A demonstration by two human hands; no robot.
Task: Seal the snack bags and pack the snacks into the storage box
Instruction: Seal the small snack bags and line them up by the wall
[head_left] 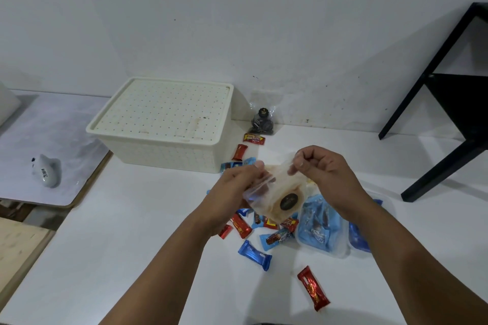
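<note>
I hold a clear zip bag (277,192) of pale round snacks with a black label above the table. My left hand (235,187) grips its left side, fingers curled round it. My right hand (317,169) pinches the bag's top edge at the right. The cream storage box (163,145) stands behind to the left, its dotted lid on. A second clear bag of dark cookies (262,121) leans against the wall right of the box. Several red and blue wrapped candy bars (254,254) lie scattered under my hands.
Clear tubs with blue packets (320,229) sit at the right under my right wrist. A red bar (313,288) lies alone near the front. A black frame (433,103) stands at the right. A grey shark toy (47,174) lies on the side surface at left.
</note>
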